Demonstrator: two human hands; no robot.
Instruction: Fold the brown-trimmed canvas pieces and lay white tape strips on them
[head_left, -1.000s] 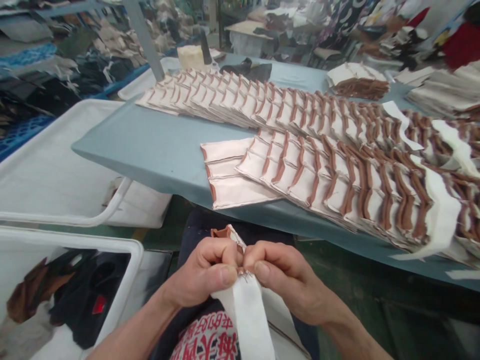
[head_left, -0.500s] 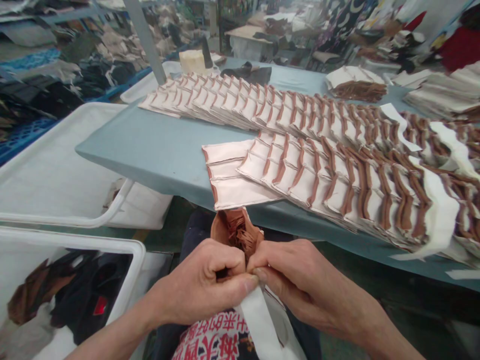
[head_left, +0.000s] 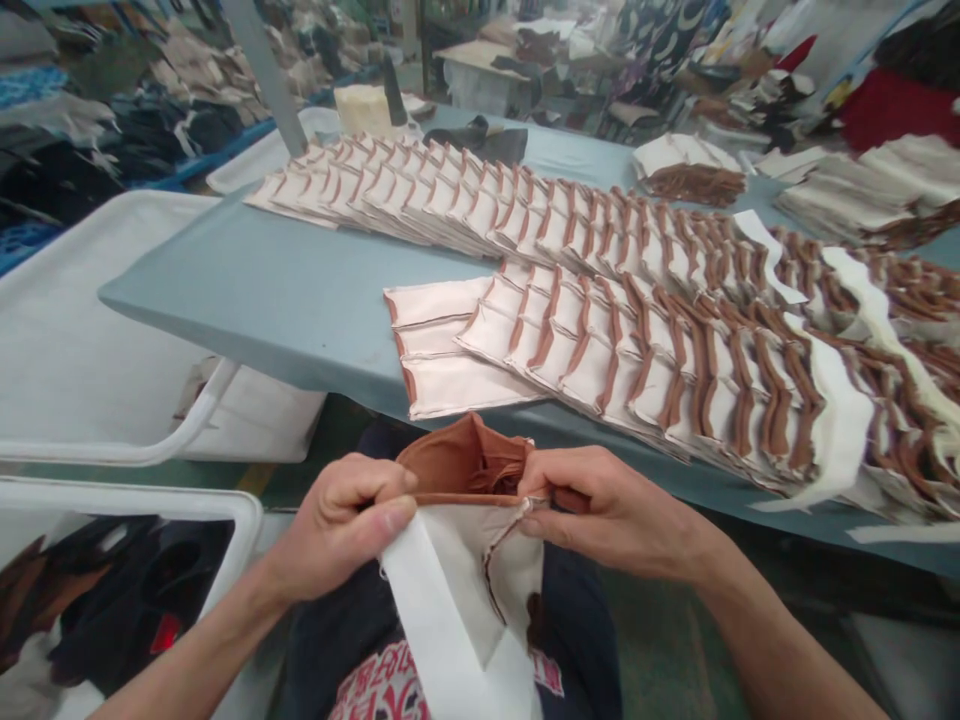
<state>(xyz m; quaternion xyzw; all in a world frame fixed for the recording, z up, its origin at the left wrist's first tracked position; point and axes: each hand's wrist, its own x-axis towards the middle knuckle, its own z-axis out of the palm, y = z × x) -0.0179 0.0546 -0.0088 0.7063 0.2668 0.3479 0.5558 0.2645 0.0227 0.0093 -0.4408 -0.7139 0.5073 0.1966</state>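
Over my lap, both hands hold a brown stocking point(head_left: 469, 462) pulled onto a white card point(head_left: 457, 590). My left hand point(head_left: 341, 520) pinches the stocking's left edge and the card's corner, fingers closed. My right hand point(head_left: 600, 510) pinches the right edge, fingers closed too. The stocking's mouth is stretched wide between them, bunched brown fabric above the card's top. The card hangs down toward my printed shirt.
A blue-grey table point(head_left: 285, 300) carries long overlapping rows of carded brown stockings point(head_left: 637, 350), with more stacks point(head_left: 686, 170) at the back. White plastic bins point(head_left: 90, 350) stand at the left; the near bin point(head_left: 120, 600) holds dark and brown garments.
My hands have moved apart, stretching the stocking's opening sideways over the card's top. The view has shifted slightly right and down.
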